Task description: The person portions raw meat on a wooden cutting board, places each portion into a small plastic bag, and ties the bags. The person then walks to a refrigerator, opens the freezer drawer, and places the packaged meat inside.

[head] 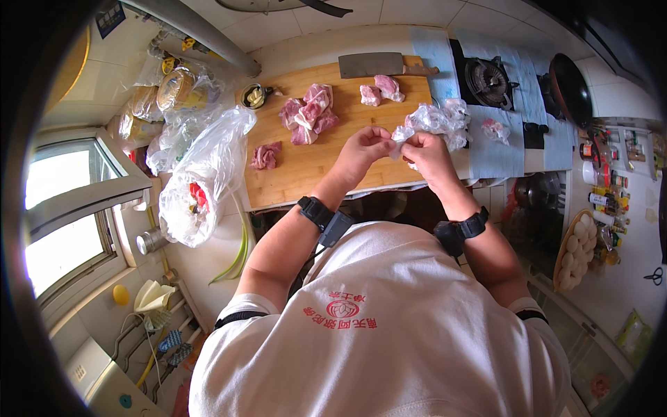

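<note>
My left hand [367, 151] and my right hand [426, 154] meet over the right part of a wooden cutting board [333, 172], both pinching a clear plastic bag [400, 136] between the fingertips. Just beyond them a crumpled clear bag [440, 120] with something pink inside lies at the board's right edge. Pieces of raw meat [311, 114] are piled at the board's left centre, a smaller piece [266, 155] lies at its left edge, and a few more pieces [383, 89] lie near a cleaver [371, 65] at the back.
A small bowl of garlic [255, 97] stands at the back left. Large plastic bags [208, 156] are at the left. To the right are a gas burner [489, 78], blue sheets [495, 156] with a small wrapped piece of meat [495, 130], a wok [571, 91] and a tray of eggs [576, 247].
</note>
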Motion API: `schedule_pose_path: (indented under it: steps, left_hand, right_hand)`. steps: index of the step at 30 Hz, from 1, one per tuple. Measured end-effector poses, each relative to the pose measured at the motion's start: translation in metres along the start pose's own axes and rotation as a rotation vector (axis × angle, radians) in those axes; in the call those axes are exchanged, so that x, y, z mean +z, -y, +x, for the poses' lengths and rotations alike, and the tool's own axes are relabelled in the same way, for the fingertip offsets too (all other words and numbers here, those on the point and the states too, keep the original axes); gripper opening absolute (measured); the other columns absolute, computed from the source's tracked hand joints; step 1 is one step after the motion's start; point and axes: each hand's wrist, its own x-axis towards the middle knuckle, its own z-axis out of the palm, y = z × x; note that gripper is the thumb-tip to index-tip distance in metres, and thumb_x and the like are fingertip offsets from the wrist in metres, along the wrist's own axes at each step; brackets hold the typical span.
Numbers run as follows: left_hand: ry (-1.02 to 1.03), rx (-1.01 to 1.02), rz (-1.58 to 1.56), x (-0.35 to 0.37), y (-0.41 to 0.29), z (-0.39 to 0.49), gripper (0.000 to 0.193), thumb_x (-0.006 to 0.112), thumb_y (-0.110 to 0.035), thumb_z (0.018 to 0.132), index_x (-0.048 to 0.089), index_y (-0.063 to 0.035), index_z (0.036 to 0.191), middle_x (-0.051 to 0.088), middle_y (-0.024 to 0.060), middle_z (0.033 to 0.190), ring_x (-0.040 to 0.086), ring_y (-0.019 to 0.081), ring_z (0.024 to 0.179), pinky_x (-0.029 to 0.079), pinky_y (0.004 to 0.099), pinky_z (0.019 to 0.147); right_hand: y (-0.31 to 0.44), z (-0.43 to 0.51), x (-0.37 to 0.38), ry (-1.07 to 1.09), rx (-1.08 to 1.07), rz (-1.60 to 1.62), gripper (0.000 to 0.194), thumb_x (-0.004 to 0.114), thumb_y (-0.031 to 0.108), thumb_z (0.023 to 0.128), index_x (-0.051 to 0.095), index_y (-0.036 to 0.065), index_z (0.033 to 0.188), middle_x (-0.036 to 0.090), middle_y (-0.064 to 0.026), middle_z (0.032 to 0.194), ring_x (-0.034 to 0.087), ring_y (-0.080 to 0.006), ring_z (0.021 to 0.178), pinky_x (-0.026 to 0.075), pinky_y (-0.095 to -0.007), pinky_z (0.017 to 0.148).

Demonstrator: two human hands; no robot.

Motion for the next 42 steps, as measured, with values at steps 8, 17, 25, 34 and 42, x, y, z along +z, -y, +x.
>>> schedule_pose_path:
  steps: [8, 17, 25, 34, 42]
  left_hand:
    - [0.015, -0.207, 0.007, -0.018, -0.008, 0.009, 0.016, 0.061, -0.010, 0.100, 0.062, 0.0000, 0.111, 0.066, 0.0101, 0.111, 0.068, 0.0208, 0.100, 0.057, 0.0371, 0.095]
    - [-0.088, -0.148, -0.294, -0.015, -0.012, 0.012, 0.010, 0.053, -0.009, 0.102, 0.057, -0.0015, 0.108, 0.067, 0.0148, 0.109, 0.069, 0.0271, 0.100, 0.059, 0.0397, 0.091]
    - [0.091, -0.125, -0.613, -0.004, -0.020, 0.015, 0.015, 0.051, -0.016, 0.104, 0.061, -0.0085, 0.112, 0.068, 0.0112, 0.113, 0.067, 0.0251, 0.107, 0.054, 0.0400, 0.098]
    - [0.117, -0.274, -0.521, -0.017, -0.027, 0.014, 0.017, 0.056, -0.023, 0.100, 0.060, -0.0120, 0.112, 0.066, 0.0054, 0.102, 0.064, 0.0195, 0.094, 0.052, 0.0336, 0.084]
    - [0.102, -0.181, 0.553, -0.056, -0.056, 0.021, 0.029, 0.057, -0.027, 0.101, 0.070, -0.0015, 0.092, 0.061, 0.0021, 0.076, 0.057, 0.0106, 0.070, 0.045, 0.0285, 0.063]
  right_hand:
    - [0.000, 0.007, 0.004, 0.009, 0.055, 0.373, 0.008, 0.064, 0.011, 0.095, 0.063, 0.005, 0.088, 0.067, -0.0020, 0.087, 0.063, -0.0116, 0.076, 0.054, -0.0275, 0.073]
    - [0.002, 0.008, -0.002, 0.192, 0.067, 0.721, 0.007, 0.056, 0.015, 0.100, 0.060, 0.009, 0.103, 0.066, -0.0033, 0.096, 0.064, -0.0137, 0.088, 0.057, -0.0347, 0.080]
    - [0.009, 0.011, -0.004, 0.238, 0.039, 0.571, 0.011, 0.057, 0.018, 0.102, 0.057, 0.008, 0.097, 0.055, 0.0021, 0.078, 0.061, -0.0106, 0.076, 0.055, -0.0300, 0.071]
    - [0.014, 0.015, -0.008, 0.100, 0.116, 1.019, 0.014, 0.057, 0.018, 0.100, 0.055, 0.011, 0.088, 0.054, 0.0012, 0.076, 0.057, -0.0145, 0.071, 0.053, -0.0336, 0.072]
    - [0.033, 0.019, -0.039, 0.381, 0.452, 0.696, 0.028, 0.059, 0.025, 0.100, 0.053, 0.011, 0.076, 0.047, 0.0024, 0.061, 0.044, -0.0118, 0.052, 0.038, -0.0268, 0.051]
